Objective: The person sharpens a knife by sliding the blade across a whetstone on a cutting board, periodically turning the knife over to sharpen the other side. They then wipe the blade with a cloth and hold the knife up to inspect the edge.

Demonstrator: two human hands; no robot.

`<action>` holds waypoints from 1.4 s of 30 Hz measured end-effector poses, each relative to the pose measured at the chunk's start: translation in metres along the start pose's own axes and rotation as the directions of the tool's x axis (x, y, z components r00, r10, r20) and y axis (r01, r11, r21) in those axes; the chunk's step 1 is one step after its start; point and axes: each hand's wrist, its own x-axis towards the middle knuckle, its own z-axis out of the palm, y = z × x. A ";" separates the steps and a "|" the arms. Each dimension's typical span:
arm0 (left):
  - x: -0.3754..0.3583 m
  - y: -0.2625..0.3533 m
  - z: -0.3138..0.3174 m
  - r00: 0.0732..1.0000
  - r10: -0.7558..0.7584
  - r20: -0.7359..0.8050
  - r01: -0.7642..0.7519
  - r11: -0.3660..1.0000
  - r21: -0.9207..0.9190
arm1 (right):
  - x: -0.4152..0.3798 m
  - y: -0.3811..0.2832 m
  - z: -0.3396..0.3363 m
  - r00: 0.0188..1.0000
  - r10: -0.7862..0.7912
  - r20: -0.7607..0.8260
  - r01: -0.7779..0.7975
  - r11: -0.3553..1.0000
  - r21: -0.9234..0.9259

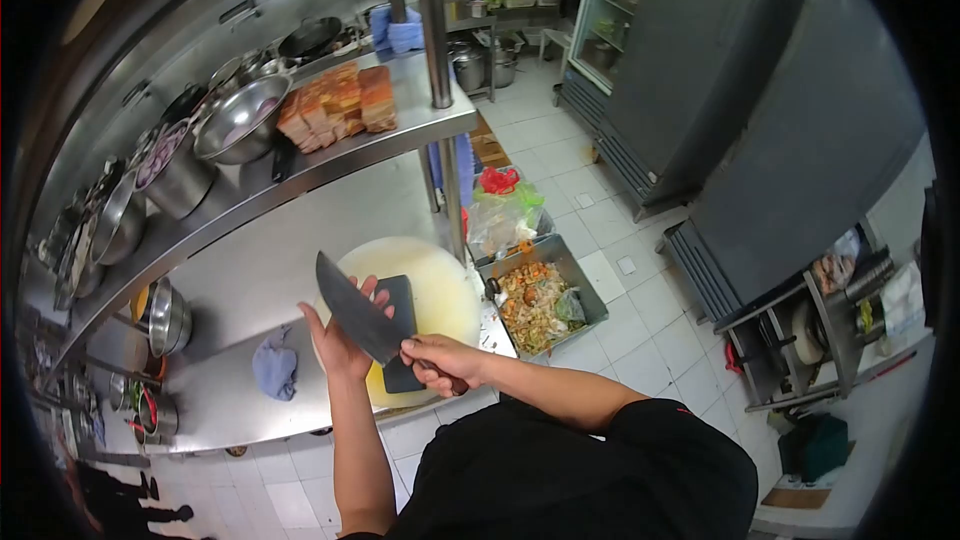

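Note:
A broad dark cleaver (352,308) is in my right hand (440,363), whose fingers wrap round its handle. The blade points up and to the left, in front of my left hand (343,340). That hand has its fingers spread, palm up, behind the blade; whether the palm touches the blade is hard to tell. Beneath both hands lies a round, pale yellow cutting board (450,285), with a dark rectangular block (402,365) flat on it, partly covered by my hands. To the left of the board a crumpled blue cloth (275,367) rests on the steel counter (220,390).
An overhead steel shelf (330,155) holds stacked meat slabs (340,105), a steel bowl (243,120) and pots. Right of the board, a grey bin (590,285) of food scraps stands on the floor. Bowls (168,318) sit at the left. A person in dark clothes (120,505) is at lower left.

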 end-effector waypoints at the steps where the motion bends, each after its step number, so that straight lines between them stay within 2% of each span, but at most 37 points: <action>1: -0.001 -0.005 -0.004 0.998 0.010 0.068 -0.006 0.999 -0.053 | -0.002 0.003 0.000 1.000 0.000 0.002 0.000 1.000 -0.006; 3: -0.002 -0.013 -0.011 0.989 0.003 0.150 0.014 0.994 -0.112 | -0.006 0.008 -0.004 1.000 0.017 0.023 -0.018 0.999 0.031; 5: 0.002 -0.019 -0.015 0.991 0.009 0.131 0.003 0.996 -0.090 | -0.011 0.012 -0.007 0.999 0.017 0.033 -0.019 0.998 0.064; 6: 0.003 -0.022 -0.013 0.994 0.014 0.108 -0.015 1.000 0.008 | -0.013 0.012 -0.007 0.999 0.008 0.049 -0.012 0.997 0.079; 7: 0.003 -0.024 -0.011 0.994 0.006 0.109 -0.006 1.000 -0.006 | -0.015 0.015 -0.008 0.999 0.012 0.033 -0.015 0.996 0.091; 13: 0.015 -0.039 -0.008 0.972 -0.046 0.230 0.058 0.997 -0.047 | -0.032 0.015 -0.013 0.999 -0.025 0.019 0.024 0.998 0.059; 19: 0.015 -0.045 0.000 0.964 -0.083 0.254 0.099 0.994 -0.051 | -0.044 0.018 -0.015 0.997 -0.072 -0.007 0.073 0.996 0.060; 24: 0.019 -0.045 -0.002 0.942 -0.100 0.321 0.120 0.992 -0.044 | -0.047 0.018 -0.015 0.999 -0.045 -0.029 0.046 0.997 0.066; 29: 0.017 -0.042 -0.011 0.954 -0.102 0.283 0.092 0.995 0.048 | -0.047 0.019 -0.016 0.999 -0.053 -0.010 0.053 0.997 0.057; 32: 0.016 -0.039 -0.016 0.947 -0.117 0.299 0.085 0.990 0.116 | -0.046 0.020 -0.016 0.999 -0.009 -0.044 0.010 1.000 0.014; 34: 0.012 -0.036 -0.011 0.944 -0.115 0.309 0.075 0.988 0.139 | -0.049 0.017 -0.010 0.995 -0.034 -0.090 0.033 0.999 -0.021; 39: 0.012 -0.017 0.004 0.931 -0.146 0.335 0.203 0.968 -0.145 | -0.050 0.015 -0.001 0.988 -0.064 -0.140 0.044 0.989 -0.139; 40: 0.012 -0.014 0.004 0.938 -0.130 0.320 0.184 0.972 -0.144 | -0.049 0.015 0.001 0.991 -0.051 -0.120 0.034 0.989 -0.142; 42: 0.012 -0.014 0.000 0.950 -0.110 0.292 0.142 0.986 -0.091 | -0.049 0.016 0.004 0.982 -0.144 -0.119 0.105 0.952 -0.287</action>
